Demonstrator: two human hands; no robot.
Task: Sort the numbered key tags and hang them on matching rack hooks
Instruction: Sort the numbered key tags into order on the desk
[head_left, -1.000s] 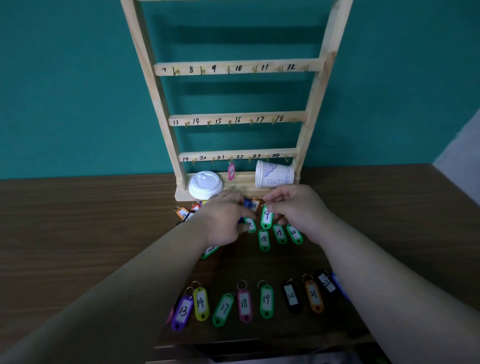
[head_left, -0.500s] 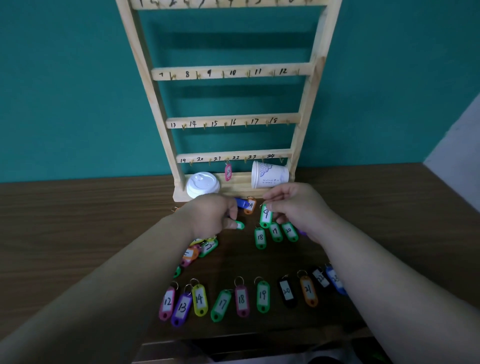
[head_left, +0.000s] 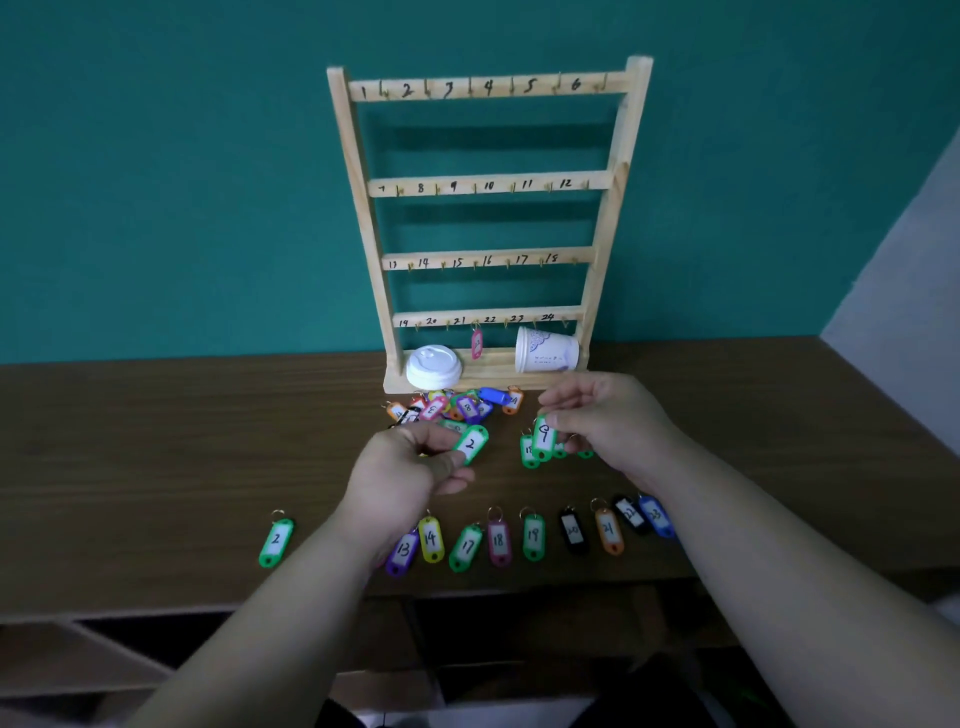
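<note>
A wooden rack (head_left: 488, 187) with four numbered hook rails stands against the teal wall. One pink tag (head_left: 476, 343) hangs on the bottom rail. My left hand (head_left: 410, 467) pinches a green tag marked 2 (head_left: 471, 444). My right hand (head_left: 608, 421) pinches a green tag marked 9 (head_left: 543, 435) above a few green tags (head_left: 530, 452) lying on the table. A pile of mixed tags (head_left: 457, 408) lies before the rack's base. A row of tags (head_left: 519, 538) numbered 13 to 23 lies near the front edge, and another green 2 tag (head_left: 276, 542) lies alone at the left.
A white cup lid (head_left: 434, 366) and a tipped paper cup (head_left: 545, 351) rest on the rack's base. The brown wooden table (head_left: 156, 441) ends at a front edge below the tag row, with dark shelving underneath.
My left hand has lifted out of the pile holding the green 2 tag. The view has pulled back and up, showing the rack's top rail. My right hand keeps the 9 tag.
</note>
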